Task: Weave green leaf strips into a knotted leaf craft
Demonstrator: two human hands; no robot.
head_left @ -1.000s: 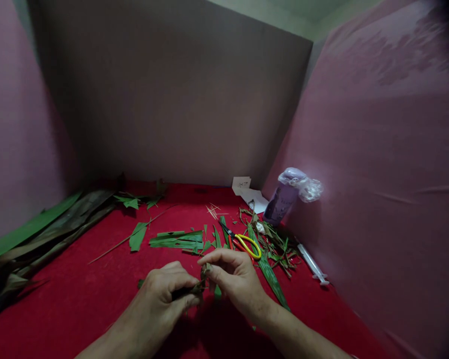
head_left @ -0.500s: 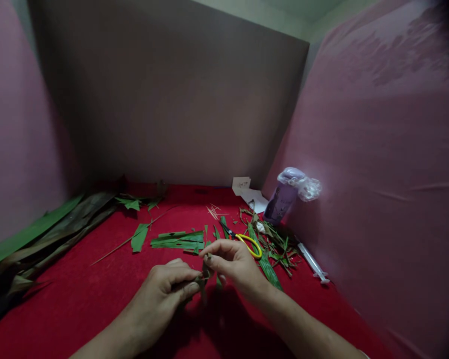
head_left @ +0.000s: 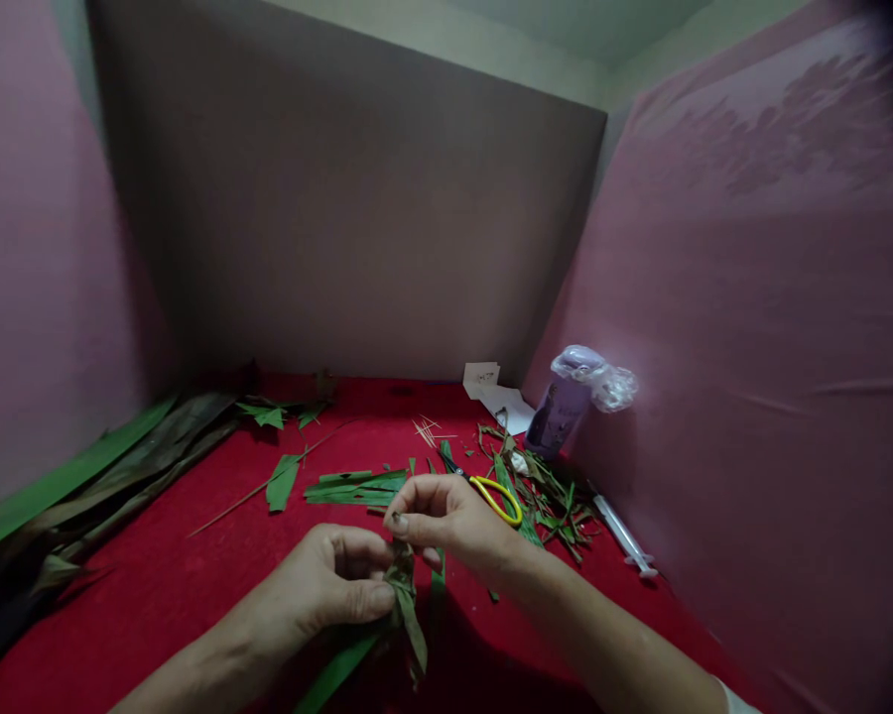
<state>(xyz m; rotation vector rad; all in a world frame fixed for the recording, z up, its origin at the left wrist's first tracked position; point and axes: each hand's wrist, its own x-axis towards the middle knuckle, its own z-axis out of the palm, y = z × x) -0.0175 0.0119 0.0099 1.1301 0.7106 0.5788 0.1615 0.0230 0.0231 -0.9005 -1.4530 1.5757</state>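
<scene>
Between my two hands is a small bundle of dried, brownish-green leaf [head_left: 409,610], with a loose flap hanging down. My left hand [head_left: 342,575] pinches its lower part between thumb and fingers. A long green leaf strip [head_left: 342,669] sticks out below that hand toward the bottom edge. My right hand [head_left: 450,516] pinches the top of the bundle with thumb and forefinger. Yellow-handled scissors [head_left: 495,496] lie just beyond my right hand, partly hidden by it. Several cut green leaf strips [head_left: 353,488] rest on the red cloth ahead of my hands.
Long dried and green leaves [head_left: 126,466] lie along the left. On the right are a heap of leaf scraps [head_left: 558,501], a syringe [head_left: 625,535] and a purple tumbler [head_left: 562,402] in plastic. Toothpicks [head_left: 427,431] and white papers [head_left: 506,407] lie farther back on the red cloth [head_left: 215,585].
The bundle has turned, so its hanging flap and the long green strip show more. My left fingers have opened a little around it. The view has tilted up slightly.
</scene>
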